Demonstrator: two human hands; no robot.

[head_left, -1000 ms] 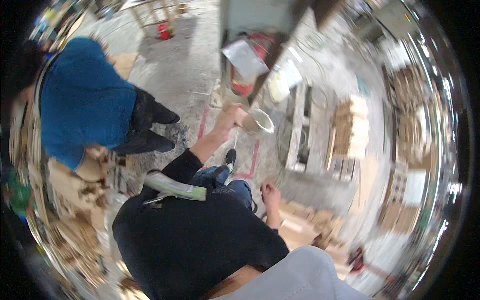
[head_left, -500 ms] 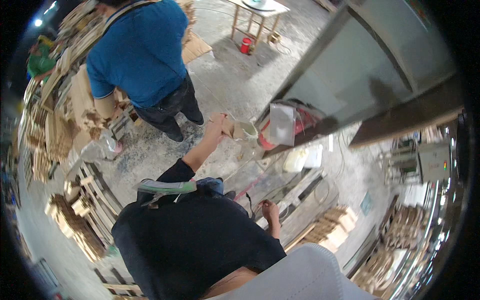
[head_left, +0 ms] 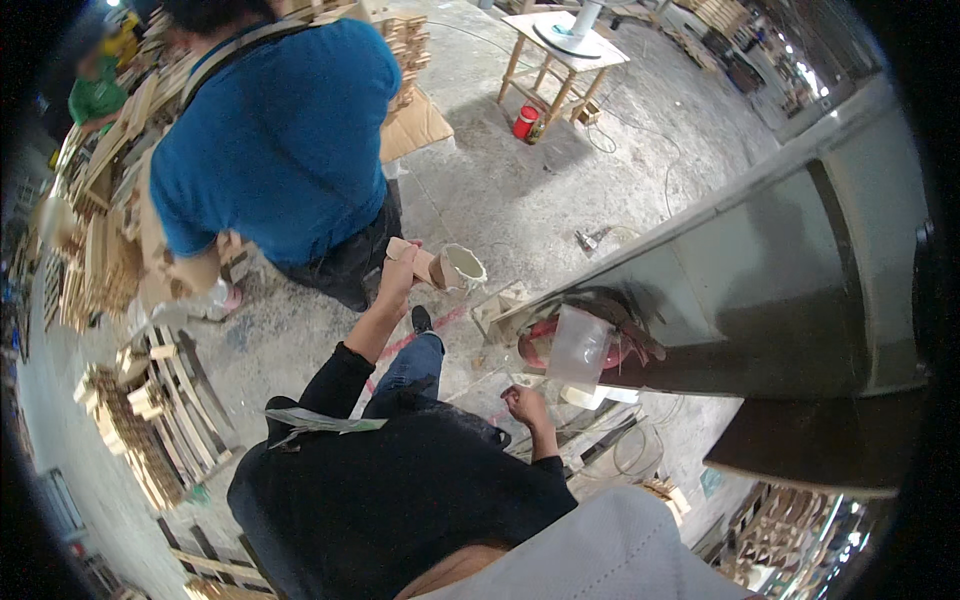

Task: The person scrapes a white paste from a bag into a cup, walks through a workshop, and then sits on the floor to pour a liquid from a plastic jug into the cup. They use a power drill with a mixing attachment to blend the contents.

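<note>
My left hand (head_left: 398, 279) is closed round the wooden handle of a scoop (head_left: 460, 267), held out in front of my body. The scoop's cup has a ragged rim crusted with a pale coating; its inside looks whitish green. Lower and to the right, my right hand (head_left: 527, 405) hangs by my side with its fingers loosely curled in. I see nothing in it. Right of the scoop is a red round container (head_left: 540, 342), partly hidden behind a clear plastic box (head_left: 580, 345) by the grey panel.
A person in a blue shirt (head_left: 270, 140) stands close ahead on the left, beside heaped wood pieces (head_left: 105, 240). A grey panel (head_left: 790, 270) slants along the right. Pallets (head_left: 185, 400) lie at left. A small table (head_left: 570, 50) and a red bucket (head_left: 525, 122) stand farther off.
My view has shifted and turned as I step, with a leg in jeans now forward. The scoop sits slightly left and is seen more into its cup. My right hand has moved slightly up in view.
</note>
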